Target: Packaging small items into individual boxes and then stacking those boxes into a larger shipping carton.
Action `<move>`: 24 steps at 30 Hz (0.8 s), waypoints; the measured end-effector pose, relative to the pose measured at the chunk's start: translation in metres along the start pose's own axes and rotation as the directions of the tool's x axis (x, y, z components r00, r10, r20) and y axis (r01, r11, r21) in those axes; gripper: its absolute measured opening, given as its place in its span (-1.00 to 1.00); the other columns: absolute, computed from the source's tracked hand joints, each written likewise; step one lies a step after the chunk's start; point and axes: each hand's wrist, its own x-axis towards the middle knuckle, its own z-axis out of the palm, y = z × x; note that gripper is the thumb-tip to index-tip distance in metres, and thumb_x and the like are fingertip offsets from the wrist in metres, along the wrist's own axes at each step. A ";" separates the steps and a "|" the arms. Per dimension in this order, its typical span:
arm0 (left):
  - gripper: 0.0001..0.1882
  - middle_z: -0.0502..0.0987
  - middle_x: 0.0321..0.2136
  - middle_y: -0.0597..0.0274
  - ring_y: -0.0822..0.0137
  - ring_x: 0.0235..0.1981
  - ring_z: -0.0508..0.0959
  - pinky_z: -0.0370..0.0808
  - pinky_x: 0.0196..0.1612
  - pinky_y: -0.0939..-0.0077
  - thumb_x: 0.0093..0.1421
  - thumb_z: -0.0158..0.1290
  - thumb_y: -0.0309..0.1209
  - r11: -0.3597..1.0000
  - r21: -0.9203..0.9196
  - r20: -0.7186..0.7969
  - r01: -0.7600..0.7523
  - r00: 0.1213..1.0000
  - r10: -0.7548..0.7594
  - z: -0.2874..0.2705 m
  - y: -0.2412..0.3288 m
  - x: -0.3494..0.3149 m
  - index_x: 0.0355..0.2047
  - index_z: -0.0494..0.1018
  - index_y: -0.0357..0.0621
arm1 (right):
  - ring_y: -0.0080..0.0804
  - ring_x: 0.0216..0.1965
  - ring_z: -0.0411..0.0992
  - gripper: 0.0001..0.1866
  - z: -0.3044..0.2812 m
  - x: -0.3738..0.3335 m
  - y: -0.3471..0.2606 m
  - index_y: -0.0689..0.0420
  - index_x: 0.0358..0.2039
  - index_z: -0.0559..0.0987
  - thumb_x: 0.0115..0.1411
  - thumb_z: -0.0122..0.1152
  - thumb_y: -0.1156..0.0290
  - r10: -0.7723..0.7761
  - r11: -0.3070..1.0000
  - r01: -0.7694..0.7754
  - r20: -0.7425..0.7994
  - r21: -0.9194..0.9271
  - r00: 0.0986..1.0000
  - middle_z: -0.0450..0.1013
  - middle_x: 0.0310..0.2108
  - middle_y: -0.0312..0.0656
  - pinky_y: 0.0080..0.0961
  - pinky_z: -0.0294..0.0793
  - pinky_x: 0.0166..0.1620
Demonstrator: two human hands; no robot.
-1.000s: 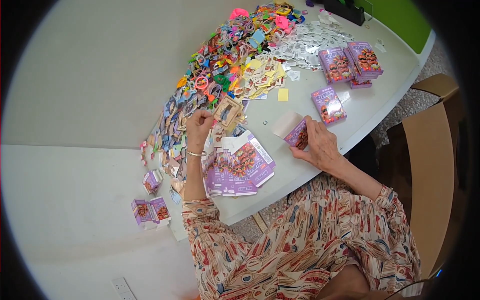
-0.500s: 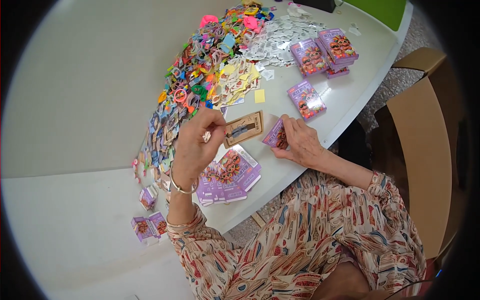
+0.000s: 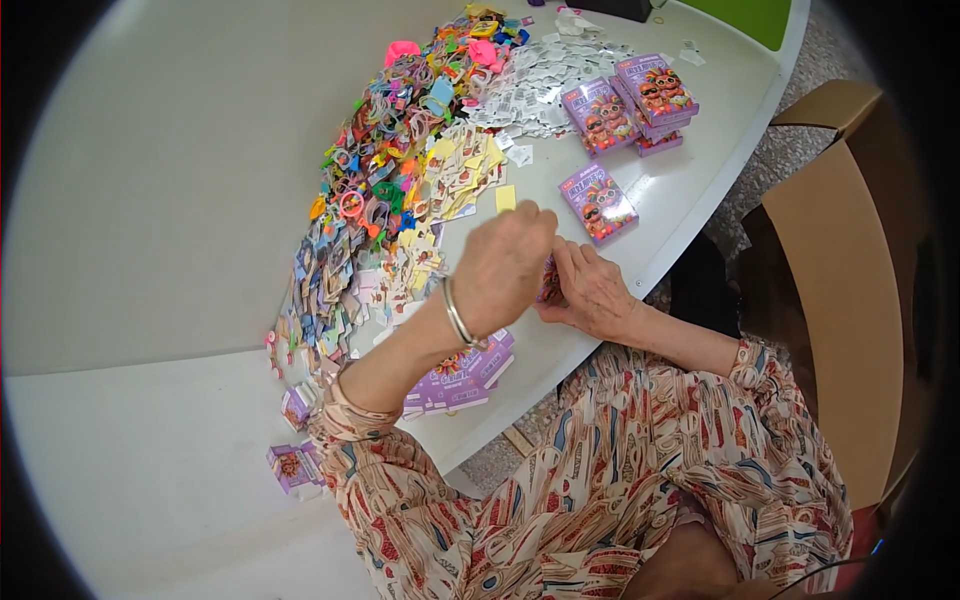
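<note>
My right hand (image 3: pixel 595 292) grips a small purple box (image 3: pixel 548 282), mostly covered by the fingers. Closed, my left hand (image 3: pixel 505 265) is at the box's left side, a silver bangle on its wrist. Whatever its fingers hold is hidden; the brown card cannot be made out. Below my left wrist, flattened purple cartons (image 3: pixel 445 396) lie overlapped on the white table. A filled-out purple box (image 3: pixel 600 204) lies beyond my right hand. A yellow slip (image 3: pixel 505 198) lies just past my left hand.
Stacked purple boxes (image 3: pixel 655 88) stand at the far right. Heaps of colourful trinkets (image 3: pixel 370 165), printed cards (image 3: pixel 462 175) and white slips (image 3: pixel 545 85) line the table's far left. Purple boxes (image 3: pixel 290 466) sit at lower left. A brown carton (image 3: pixel 840 320) stands off the table's right edge.
My left hand has moved right to the purple box and now covers where the brown card showed. My right hand stays on the box. The view has shifted slightly.
</note>
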 end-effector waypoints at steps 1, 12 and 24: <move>-0.90 0.40 -0.45 -0.07 -0.05 -0.45 0.50 0.48 -0.40 0.17 0.00 -0.01 -0.60 1.000 0.000 0.002 -0.007 1.000 0.007 0.007 0.000 -0.001 -0.43 0.34 -0.29 | -0.18 -0.34 0.37 -0.10 0.001 -0.001 0.001 0.37 -0.02 0.20 -0.25 0.47 0.12 -0.006 1.000 0.006 -0.013 0.001 1.000 0.31 -0.35 -0.05 -0.40 0.46 -0.31; -0.89 0.43 -0.27 0.08 0.05 -0.23 0.39 0.35 -0.16 0.23 -0.02 0.10 -0.62 0.955 -0.279 -0.388 0.097 0.899 -0.204 0.035 -0.007 -0.033 -0.43 0.47 -0.21 | -0.12 -0.29 0.39 -0.08 -0.001 0.000 0.005 0.42 0.04 0.19 -0.20 0.44 0.14 0.018 0.999 -0.019 0.022 0.036 1.000 0.34 -0.29 0.00 -0.37 0.47 -0.31; -0.86 0.59 -0.44 0.20 0.41 -0.46 0.52 0.43 -0.33 0.53 0.16 0.10 -0.45 0.651 -0.675 -0.337 0.346 0.641 -0.690 0.046 -0.124 -0.078 -0.29 0.57 -0.22 | -0.12 -0.28 0.41 -0.09 -0.004 0.000 0.004 0.43 0.09 0.18 -0.14 0.41 0.15 0.005 0.999 -0.004 -0.025 0.032 1.000 0.35 -0.31 0.04 -0.35 0.49 -0.27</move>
